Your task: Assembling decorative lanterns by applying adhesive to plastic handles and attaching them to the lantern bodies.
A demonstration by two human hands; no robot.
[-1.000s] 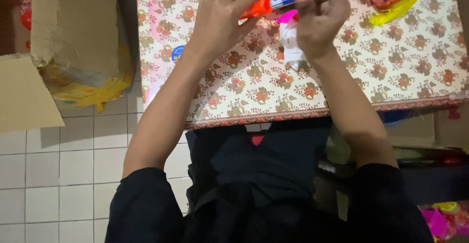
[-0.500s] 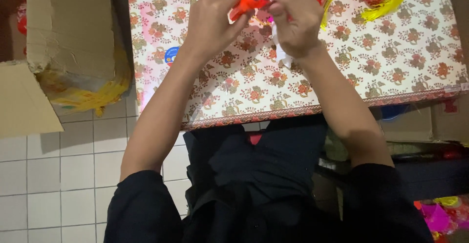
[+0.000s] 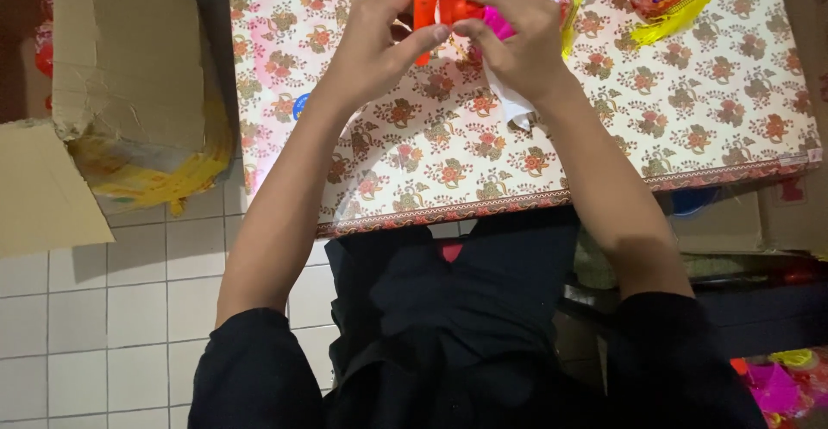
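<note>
Presently both hands meet above the flower-patterned counter [image 3: 517,170]. Left hand [image 3: 366,45] pinches an orange strip [image 3: 424,6] between thumb and fingers; right hand [image 3: 513,37] is closed on the orange and pink piece [image 3: 474,13] beside it. The strip stands upright, long axis running away from the person. It looks light, thin, probably stiff plastic; best gripped by its edges.

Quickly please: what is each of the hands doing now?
Left hand: closed on the orange plastic piece.
Right hand: closed, pinching the same piece.
</note>
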